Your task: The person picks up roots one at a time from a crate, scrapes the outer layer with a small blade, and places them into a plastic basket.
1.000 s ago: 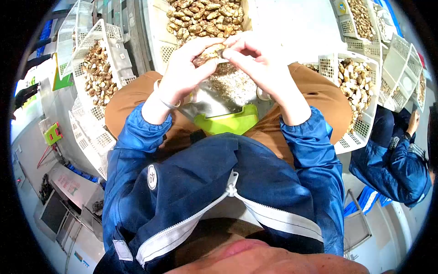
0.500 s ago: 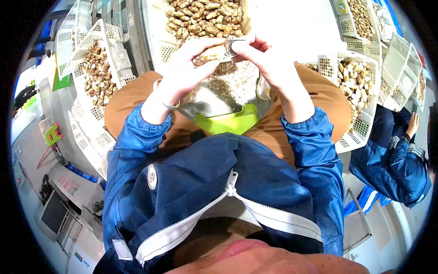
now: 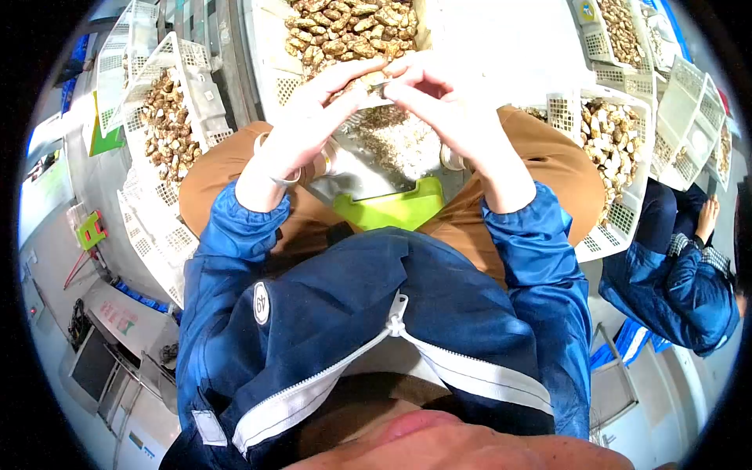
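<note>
My left hand is closed around a knobbly brown-and-white mushroom-like piece, its fingers partly covering it. Close against it, my right hand pinches a small metal blade between thumb and fingers. Whether the blade's edge touches the piece I cannot tell. Beyond both hands stands a white crate heaped with similar brown-and-white pieces. Below the hands, between my knees, lies a pile of pale shavings and scraps.
A bright green plastic edge lies between my legs. White mesh crates of pieces stand left and right. Another person in a blue jacket sits at the right. A green-and-red object is on the floor at left.
Both hands have tilted and drawn closer together around the piece. The blade, earlier showing broad and flat, now shows only a thin part.
</note>
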Tool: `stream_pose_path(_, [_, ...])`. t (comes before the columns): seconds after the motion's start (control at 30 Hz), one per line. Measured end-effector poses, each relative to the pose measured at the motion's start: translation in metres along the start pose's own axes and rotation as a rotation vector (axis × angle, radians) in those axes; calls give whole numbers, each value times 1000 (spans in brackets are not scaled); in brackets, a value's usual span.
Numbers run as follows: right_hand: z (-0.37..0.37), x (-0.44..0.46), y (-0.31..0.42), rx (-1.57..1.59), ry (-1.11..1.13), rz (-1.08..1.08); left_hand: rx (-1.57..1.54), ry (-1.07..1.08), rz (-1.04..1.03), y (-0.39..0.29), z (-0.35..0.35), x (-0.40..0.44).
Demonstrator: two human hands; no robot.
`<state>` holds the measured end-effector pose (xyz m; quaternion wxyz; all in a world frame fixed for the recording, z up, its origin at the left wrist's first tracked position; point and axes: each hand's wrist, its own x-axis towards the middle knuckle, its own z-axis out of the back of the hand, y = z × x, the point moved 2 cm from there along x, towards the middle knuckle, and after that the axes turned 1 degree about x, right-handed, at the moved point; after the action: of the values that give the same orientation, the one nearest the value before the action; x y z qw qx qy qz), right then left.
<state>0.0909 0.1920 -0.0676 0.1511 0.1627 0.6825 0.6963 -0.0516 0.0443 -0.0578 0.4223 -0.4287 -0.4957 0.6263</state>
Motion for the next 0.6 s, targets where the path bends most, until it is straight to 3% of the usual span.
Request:
stream_pose_path(0.07, [6,1,-3,204,-4,-150,-7,18,-23,-5,-1,0])
stream_pose_path(0.1, [6,1,-6,245,-17,-204,-128,5,74,-5,-3,-2])
stream_pose_path(0.2, [-1,-1,2,219,-20,-107,-173,-59,75,-4,-3,-1])
stream_pose_path(0.23, [0,0,0,57,39,0,-52,-62,-73,5,1,1])
stream_pose_path(0.33, [1,0,0,64,14,-68,184,-60,-165,5,0,0])
stream_pose_path(0.47, [9,3,-4,239,15,-178,105,-85,-166,-3,-1,0])
stream_pose_path(0.6, [-3,-4,0,-62,3,-24,488,-132,-282,8,2,1])
